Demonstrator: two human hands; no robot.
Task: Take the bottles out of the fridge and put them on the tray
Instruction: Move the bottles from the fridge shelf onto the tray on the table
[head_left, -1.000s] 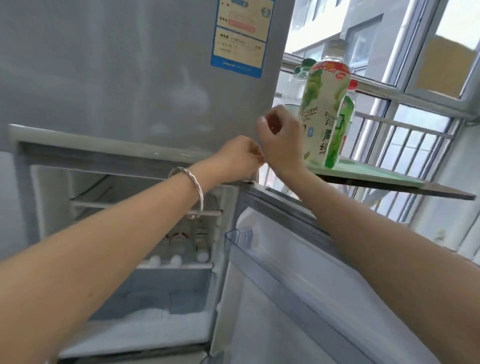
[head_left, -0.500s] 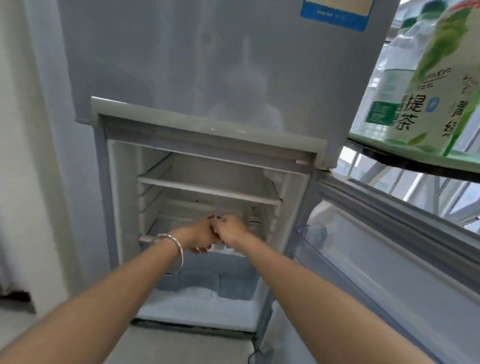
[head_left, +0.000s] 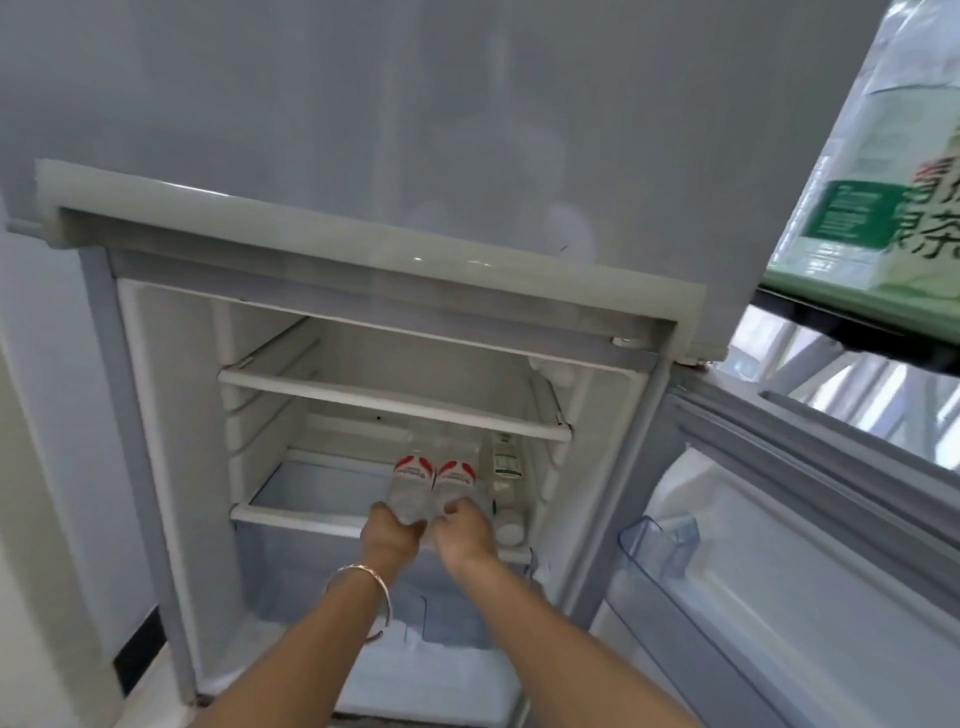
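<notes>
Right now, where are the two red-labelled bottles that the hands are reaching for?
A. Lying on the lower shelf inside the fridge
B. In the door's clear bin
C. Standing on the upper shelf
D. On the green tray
A. Both red-labelled bottles lie side by side on the lower shelf, their near ends at the left hand and right hand; the upper shelf is bare.

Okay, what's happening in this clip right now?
A person is reaching into the open lower compartment of a fridge. The left hand and right hand each grip one red-labelled clear bottle lying on the lower shelf. Another bottle lies beside them. At upper right, more bottles already stand on a green tray.
</notes>
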